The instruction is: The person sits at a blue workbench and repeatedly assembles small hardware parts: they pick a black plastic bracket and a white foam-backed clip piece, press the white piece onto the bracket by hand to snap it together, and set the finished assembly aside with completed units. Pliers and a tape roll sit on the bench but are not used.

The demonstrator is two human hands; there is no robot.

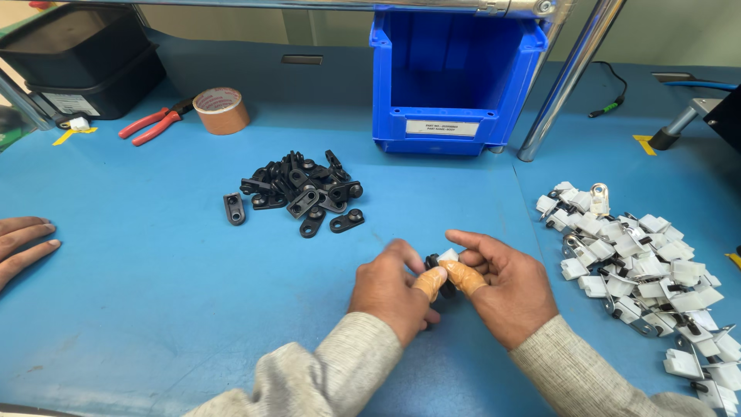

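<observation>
My left hand (390, 289) and my right hand (502, 286) meet low in the middle of the blue table (154, 293). Together they pinch a small black part with a white clip (441, 259) between thumbs and forefingers. Both thumbs wear tan finger cots. A pile of black plastic parts (301, 189) lies beyond my hands. To the right spreads a heap of white clips with metal pieces (648, 270).
A blue storage bin (455, 77) stands at the back centre beside a slanted metal pole (567, 81). Red-handled pliers (154, 123) and a brown tape roll (221, 110) lie back left near black trays (85, 58). Another person's hand (23, 243) rests at the left edge.
</observation>
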